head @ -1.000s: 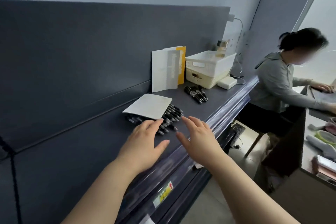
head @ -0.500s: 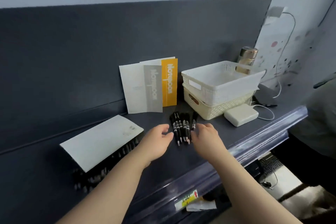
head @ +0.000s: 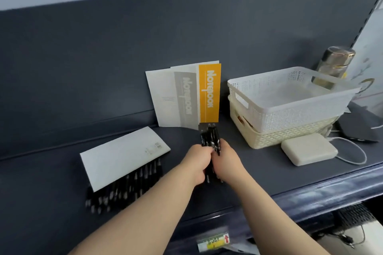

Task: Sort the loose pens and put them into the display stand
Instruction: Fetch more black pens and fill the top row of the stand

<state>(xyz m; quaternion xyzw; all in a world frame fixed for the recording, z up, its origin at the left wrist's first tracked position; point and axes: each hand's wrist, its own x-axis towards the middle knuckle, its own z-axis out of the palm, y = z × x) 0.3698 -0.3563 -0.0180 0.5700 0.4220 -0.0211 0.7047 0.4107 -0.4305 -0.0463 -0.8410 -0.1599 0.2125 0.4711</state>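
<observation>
Pens [head: 210,141] sit bunched between both hands; left hand [head: 198,161] and right hand [head: 227,158] press inward, fingers clamped round them, likely squaring the bundle. Display stand [head: 124,188] waits well left.

A bundle of black pens [head: 210,141] (perhaps a dozen) lies lengthwise, gathered between both hands.

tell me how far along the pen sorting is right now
Already done, apparently: a row of black pens lies lined up under a white card on the left. In hand: the left hand and right hand are closed together around a bunch of loose black pens in front of the notebooks. Left: that bunch still needs placing; no display stand is clearly visible.
</observation>
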